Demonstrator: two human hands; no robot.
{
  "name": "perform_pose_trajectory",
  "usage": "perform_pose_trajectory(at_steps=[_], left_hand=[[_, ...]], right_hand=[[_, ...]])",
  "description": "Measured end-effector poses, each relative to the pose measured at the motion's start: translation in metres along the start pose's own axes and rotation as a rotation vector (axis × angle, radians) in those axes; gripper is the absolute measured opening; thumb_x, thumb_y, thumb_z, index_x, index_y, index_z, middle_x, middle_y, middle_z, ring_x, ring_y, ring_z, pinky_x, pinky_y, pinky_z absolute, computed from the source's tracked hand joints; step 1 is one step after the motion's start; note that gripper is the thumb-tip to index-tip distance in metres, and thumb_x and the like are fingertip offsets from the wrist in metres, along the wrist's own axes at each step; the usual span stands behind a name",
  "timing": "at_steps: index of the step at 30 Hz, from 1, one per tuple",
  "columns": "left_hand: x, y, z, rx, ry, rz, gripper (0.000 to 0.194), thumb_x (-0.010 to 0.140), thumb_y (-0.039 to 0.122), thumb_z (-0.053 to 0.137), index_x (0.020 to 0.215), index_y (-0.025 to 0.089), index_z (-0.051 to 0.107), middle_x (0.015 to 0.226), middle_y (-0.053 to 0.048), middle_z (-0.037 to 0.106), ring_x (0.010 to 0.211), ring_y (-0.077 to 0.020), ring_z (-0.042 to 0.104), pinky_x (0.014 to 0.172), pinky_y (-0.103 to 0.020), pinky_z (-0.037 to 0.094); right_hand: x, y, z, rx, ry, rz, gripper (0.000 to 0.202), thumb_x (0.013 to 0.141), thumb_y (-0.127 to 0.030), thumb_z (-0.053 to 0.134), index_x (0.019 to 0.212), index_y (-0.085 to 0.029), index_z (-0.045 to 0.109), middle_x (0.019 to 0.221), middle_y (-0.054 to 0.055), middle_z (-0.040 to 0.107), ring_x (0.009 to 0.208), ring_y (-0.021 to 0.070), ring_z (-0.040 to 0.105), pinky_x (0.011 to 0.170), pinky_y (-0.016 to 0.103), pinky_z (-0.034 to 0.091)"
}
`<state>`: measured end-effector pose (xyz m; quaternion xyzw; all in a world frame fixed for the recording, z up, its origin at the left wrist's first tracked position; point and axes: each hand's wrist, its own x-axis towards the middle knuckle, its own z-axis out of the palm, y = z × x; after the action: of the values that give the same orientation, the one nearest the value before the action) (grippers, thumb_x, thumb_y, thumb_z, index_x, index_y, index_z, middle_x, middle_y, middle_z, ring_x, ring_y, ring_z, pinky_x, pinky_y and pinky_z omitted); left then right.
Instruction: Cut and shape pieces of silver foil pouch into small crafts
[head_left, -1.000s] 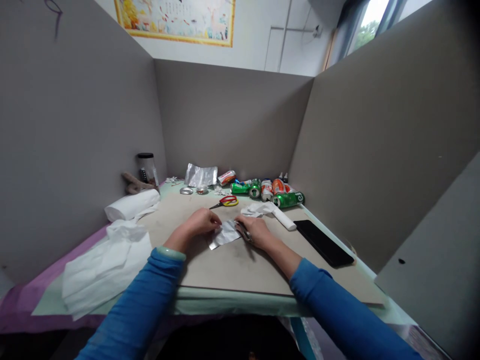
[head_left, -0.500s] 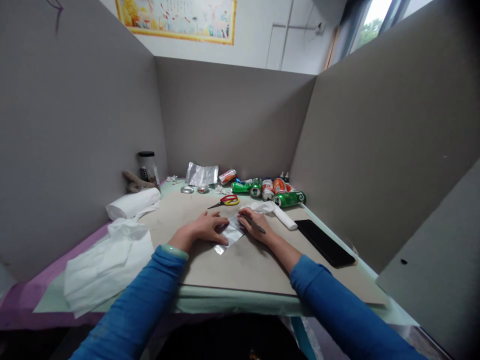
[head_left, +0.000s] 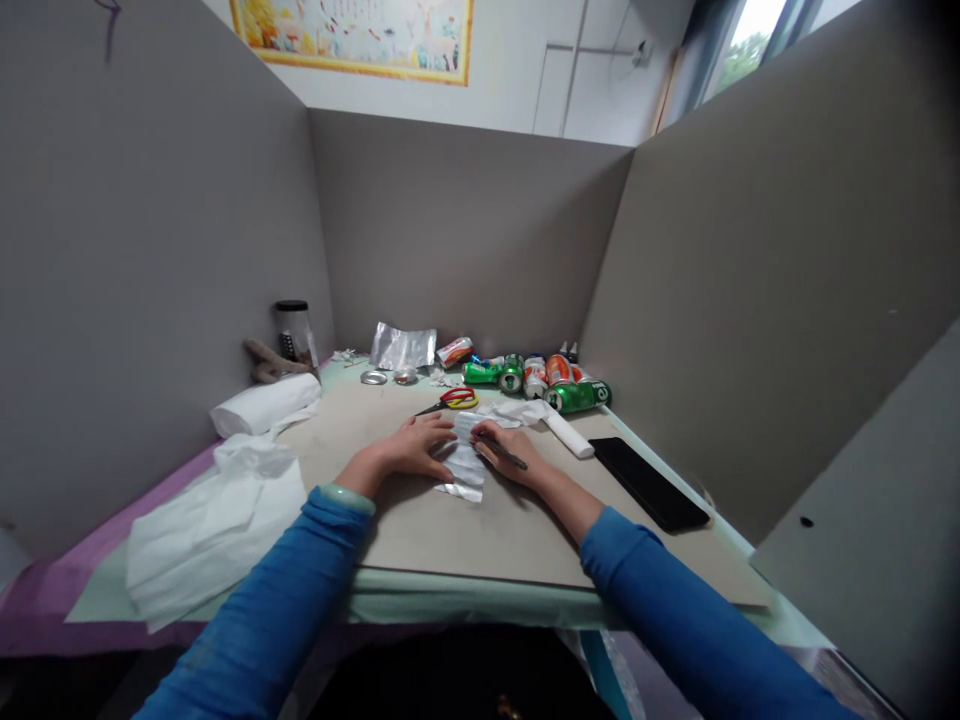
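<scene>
A thin silvery metal sheet [head_left: 466, 470] lies on the beige board [head_left: 420, 545] between my two hands. My left hand [head_left: 411, 447] rests flat at its left edge, fingers stretched out and thumb touching the sheet. In my right hand [head_left: 504, 447] a dark pen [head_left: 511, 456] is gripped, its tip side hidden by the fingers over the sheet's right edge. Just beyond the hands lie scissors [head_left: 459, 398] with red and yellow handles, blades pointing left.
Crushed drink cans [head_left: 559, 370] line the back, beside a larger silver sheet [head_left: 403, 348]. At right lies a black tablet-like slab [head_left: 649, 485] near a white roll [head_left: 568, 436]. Left are crumpled white cloth [head_left: 217, 520], a paper roll [head_left: 266, 404] and a jar [head_left: 296, 330].
The metal sheet has turned, its near end swinging to the right, so it now lies more upright between my hands. My right hand has shifted slightly left with the pen.
</scene>
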<state>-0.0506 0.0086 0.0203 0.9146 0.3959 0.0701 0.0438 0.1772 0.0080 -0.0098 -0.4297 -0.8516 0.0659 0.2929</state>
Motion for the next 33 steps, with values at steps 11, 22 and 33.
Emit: perform_pose_trajectory(at_steps=[11, 22, 33], left_hand=[[0.007, 0.017, 0.009, 0.051, 0.044, -0.026, 0.075, 0.064, 0.076, 0.055, 0.118, 0.023, 0.056, 0.118, -0.009, 0.054, 0.117, -0.0306, 0.039, 0.105, -0.046, 0.016], [0.009, 0.018, 0.014, -0.054, -0.065, -0.068, 0.075, 0.075, 0.071, 0.048, 0.130, 0.022, 0.040, 0.138, -0.012, 0.041, 0.127, -0.0299, 0.035, 0.107, -0.052, 0.009], [0.008, 0.015, 0.013, -0.051, -0.134, -0.064, 0.078, 0.077, 0.069, 0.047, 0.141, 0.029, 0.029, 0.149, -0.012, 0.024, 0.136, -0.0325, 0.018, 0.104, -0.060, 0.006]], right_hand=[[0.003, -0.007, 0.000, 0.511, 0.173, 0.072, 0.027, 0.086, -0.040, 0.047, 0.093, -0.017, 0.059, 0.077, 0.003, 0.065, 0.066, 0.0126, 0.059, 0.063, 0.024, 0.046], [-0.001, -0.016, 0.014, 0.634, 0.025, 0.262, 0.014, 0.079, -0.031, 0.051, 0.080, -0.017, 0.050, 0.057, -0.001, 0.060, 0.050, 0.0113, 0.055, 0.047, 0.021, 0.040], [-0.004, -0.017, 0.009, 0.590, 0.118, 0.240, 0.017, 0.078, -0.034, 0.053, 0.075, -0.018, 0.050, 0.057, -0.001, 0.061, 0.047, 0.0107, 0.053, 0.047, 0.021, 0.041]])
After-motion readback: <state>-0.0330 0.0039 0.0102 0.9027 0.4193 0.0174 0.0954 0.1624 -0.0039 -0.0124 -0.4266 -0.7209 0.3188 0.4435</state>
